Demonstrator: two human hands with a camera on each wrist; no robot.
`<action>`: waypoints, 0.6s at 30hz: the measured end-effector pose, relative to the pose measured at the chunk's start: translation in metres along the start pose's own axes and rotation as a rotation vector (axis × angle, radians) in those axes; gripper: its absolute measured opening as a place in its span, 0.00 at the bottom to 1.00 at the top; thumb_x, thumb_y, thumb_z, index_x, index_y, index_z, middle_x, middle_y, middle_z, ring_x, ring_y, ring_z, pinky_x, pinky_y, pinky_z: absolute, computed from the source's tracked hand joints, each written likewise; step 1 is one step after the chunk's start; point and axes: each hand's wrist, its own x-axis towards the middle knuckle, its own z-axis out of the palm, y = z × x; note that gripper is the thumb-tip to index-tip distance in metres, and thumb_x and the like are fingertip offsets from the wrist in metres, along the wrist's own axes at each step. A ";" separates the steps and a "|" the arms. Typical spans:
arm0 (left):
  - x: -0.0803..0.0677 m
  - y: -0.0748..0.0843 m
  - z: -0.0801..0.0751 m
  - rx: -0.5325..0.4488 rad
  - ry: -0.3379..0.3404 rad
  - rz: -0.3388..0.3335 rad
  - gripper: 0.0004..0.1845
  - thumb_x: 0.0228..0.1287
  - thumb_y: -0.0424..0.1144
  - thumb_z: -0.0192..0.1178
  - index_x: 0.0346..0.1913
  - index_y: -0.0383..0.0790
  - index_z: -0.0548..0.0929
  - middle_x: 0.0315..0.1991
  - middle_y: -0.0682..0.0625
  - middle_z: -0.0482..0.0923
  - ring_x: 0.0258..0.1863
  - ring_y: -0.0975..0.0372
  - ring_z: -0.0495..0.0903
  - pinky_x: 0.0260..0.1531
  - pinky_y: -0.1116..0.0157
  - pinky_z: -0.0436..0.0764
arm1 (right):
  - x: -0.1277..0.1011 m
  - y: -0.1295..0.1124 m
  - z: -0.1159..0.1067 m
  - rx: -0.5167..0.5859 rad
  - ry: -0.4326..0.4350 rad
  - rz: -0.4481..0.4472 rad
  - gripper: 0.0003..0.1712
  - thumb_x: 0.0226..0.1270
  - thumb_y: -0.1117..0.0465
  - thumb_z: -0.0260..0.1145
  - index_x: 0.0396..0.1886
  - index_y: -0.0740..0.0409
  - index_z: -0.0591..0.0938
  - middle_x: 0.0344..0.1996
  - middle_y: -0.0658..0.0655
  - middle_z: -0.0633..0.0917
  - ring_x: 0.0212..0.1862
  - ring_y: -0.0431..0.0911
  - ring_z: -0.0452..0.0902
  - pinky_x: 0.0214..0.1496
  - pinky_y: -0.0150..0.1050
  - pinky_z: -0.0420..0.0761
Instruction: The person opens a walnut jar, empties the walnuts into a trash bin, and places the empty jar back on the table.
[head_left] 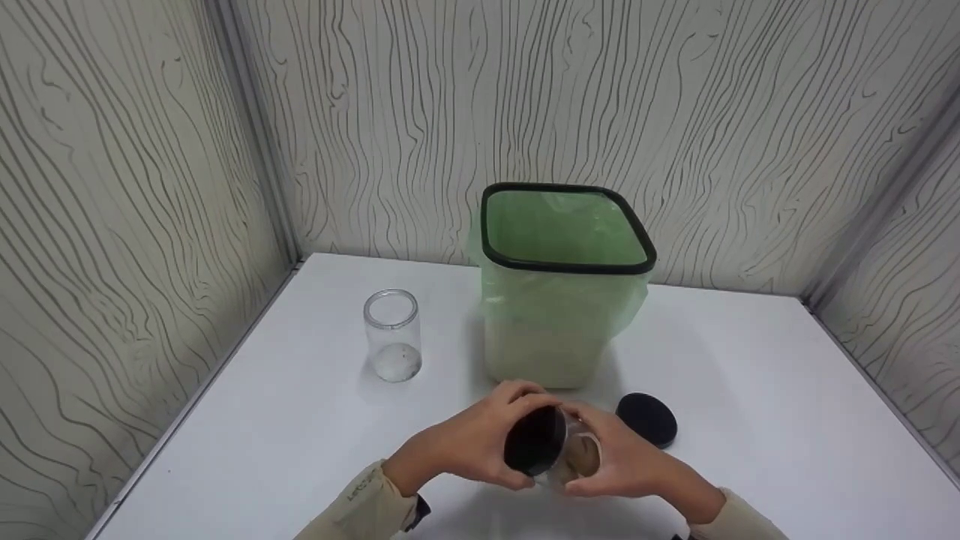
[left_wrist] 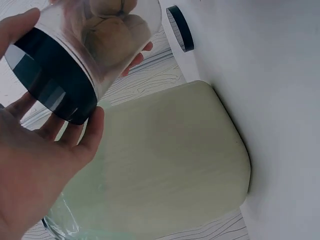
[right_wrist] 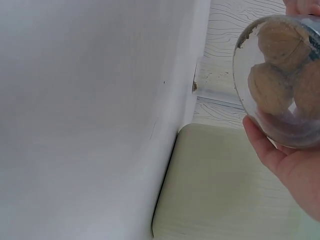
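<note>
A clear jar [head_left: 571, 452] with walnuts [right_wrist: 272, 82] inside lies on its side between both hands, just above the white table [head_left: 300, 442]. My left hand [head_left: 480, 442] grips its black lid [head_left: 534, 441], fingers curled round the rim [left_wrist: 52, 87]. My right hand [head_left: 626, 461] holds the jar's body [right_wrist: 282, 80] from below. A second black lid [head_left: 647, 419] lies flat on the table just right of the hands. An empty clear jar [head_left: 392, 334] stands upright, without a lid, at the left.
A pale bin [head_left: 559, 330] lined with a green bag and rimmed in black [head_left: 491, 247] stands behind the hands. Wood-grain partition walls [head_left: 135, 195] close in the table on the left, back and right.
</note>
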 end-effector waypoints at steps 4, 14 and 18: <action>0.000 0.000 0.001 -0.024 0.024 -0.041 0.49 0.43 0.50 0.74 0.69 0.51 0.61 0.62 0.50 0.59 0.57 0.63 0.64 0.52 0.68 0.71 | 0.001 0.000 0.001 -0.053 0.031 -0.018 0.47 0.49 0.50 0.76 0.67 0.51 0.64 0.58 0.50 0.73 0.55 0.44 0.72 0.53 0.42 0.76; 0.003 0.002 0.007 -0.067 0.111 -0.170 0.46 0.43 0.52 0.72 0.67 0.54 0.61 0.57 0.53 0.63 0.52 0.63 0.67 0.48 0.68 0.73 | 0.003 -0.003 0.002 -0.141 0.092 -0.017 0.48 0.44 0.49 0.79 0.65 0.49 0.65 0.57 0.47 0.75 0.54 0.42 0.73 0.51 0.44 0.76; 0.003 0.003 0.008 -0.097 0.136 -0.193 0.45 0.43 0.52 0.73 0.66 0.54 0.62 0.55 0.55 0.63 0.51 0.64 0.68 0.47 0.67 0.73 | 0.002 -0.002 0.003 -0.172 0.115 -0.042 0.48 0.44 0.49 0.79 0.65 0.50 0.65 0.56 0.48 0.75 0.53 0.42 0.73 0.51 0.43 0.76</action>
